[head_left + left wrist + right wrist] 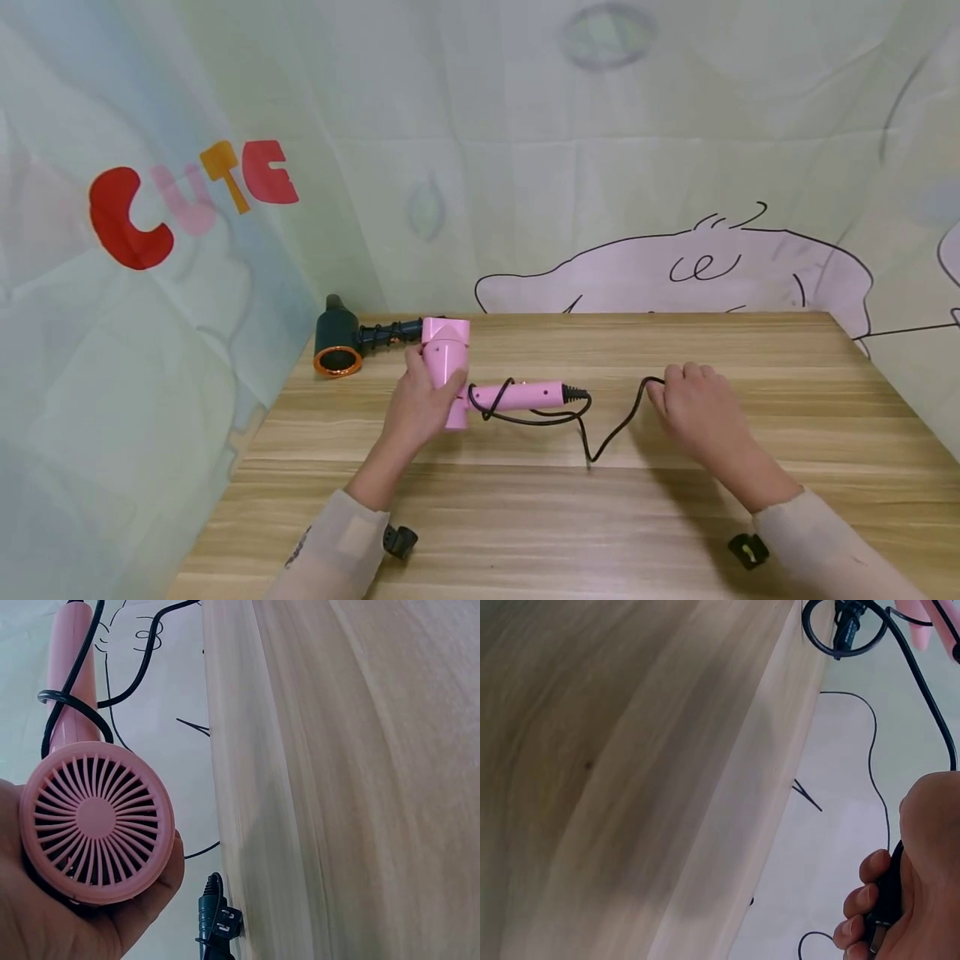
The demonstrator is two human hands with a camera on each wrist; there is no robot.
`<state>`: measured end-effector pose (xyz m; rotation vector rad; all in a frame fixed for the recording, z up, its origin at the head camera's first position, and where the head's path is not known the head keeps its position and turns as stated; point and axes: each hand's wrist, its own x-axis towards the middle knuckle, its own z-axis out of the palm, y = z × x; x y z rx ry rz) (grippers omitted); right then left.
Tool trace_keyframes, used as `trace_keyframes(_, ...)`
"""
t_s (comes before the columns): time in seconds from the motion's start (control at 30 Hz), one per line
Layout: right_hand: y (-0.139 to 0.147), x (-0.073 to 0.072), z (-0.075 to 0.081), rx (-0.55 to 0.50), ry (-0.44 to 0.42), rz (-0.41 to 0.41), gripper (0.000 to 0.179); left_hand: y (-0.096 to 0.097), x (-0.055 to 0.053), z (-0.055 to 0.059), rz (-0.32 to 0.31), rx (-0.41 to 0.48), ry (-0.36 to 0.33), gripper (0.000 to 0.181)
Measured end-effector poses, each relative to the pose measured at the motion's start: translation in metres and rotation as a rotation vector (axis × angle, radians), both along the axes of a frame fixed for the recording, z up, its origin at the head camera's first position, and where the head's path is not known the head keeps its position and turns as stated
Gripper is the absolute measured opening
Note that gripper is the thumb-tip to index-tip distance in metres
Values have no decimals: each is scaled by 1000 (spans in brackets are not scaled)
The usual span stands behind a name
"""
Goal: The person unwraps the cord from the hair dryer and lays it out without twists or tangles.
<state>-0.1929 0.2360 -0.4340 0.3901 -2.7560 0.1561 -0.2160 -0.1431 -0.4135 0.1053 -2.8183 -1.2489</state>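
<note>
A pink hair dryer (525, 396) is gripped around its barrel by my left hand (420, 404). Its handle points right, with black cord (626, 421) looped round it. The left wrist view shows the round slotted grille (97, 817) at its rear, the palm and fingers wrapped beneath. From the handle the cord dips and rises to my right hand (701, 408), off to the right. Seen from the right wrist, that hand's fingers curl round the black plug (889, 896), a metal prong showing at its lower end.
A dark green hair dryer (335, 329) with a copper-coloured ring lies at the table's back left corner, its cord wound round the handle. The pink dryer's nozzle partly overlaps that handle. A printed cloth (525, 183) hangs behind the wooden table (540, 525).
</note>
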Motion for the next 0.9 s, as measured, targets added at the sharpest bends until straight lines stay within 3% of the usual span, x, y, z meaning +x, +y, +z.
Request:
trace_keyframes(0.37, 19, 0, 0, -17, -21, 118, 26, 0, -2, -1, 3, 3, -17, 85)
trace_keyframes(0.6, 33, 2, -5, 69, 21, 207, 24, 0, -3, -1, 6, 9, -21, 86)
trace_keyframes(0.9, 48, 5, -5, 128, -24, 248, 10, 0, -3, 0, 11, 10, -26, 87)
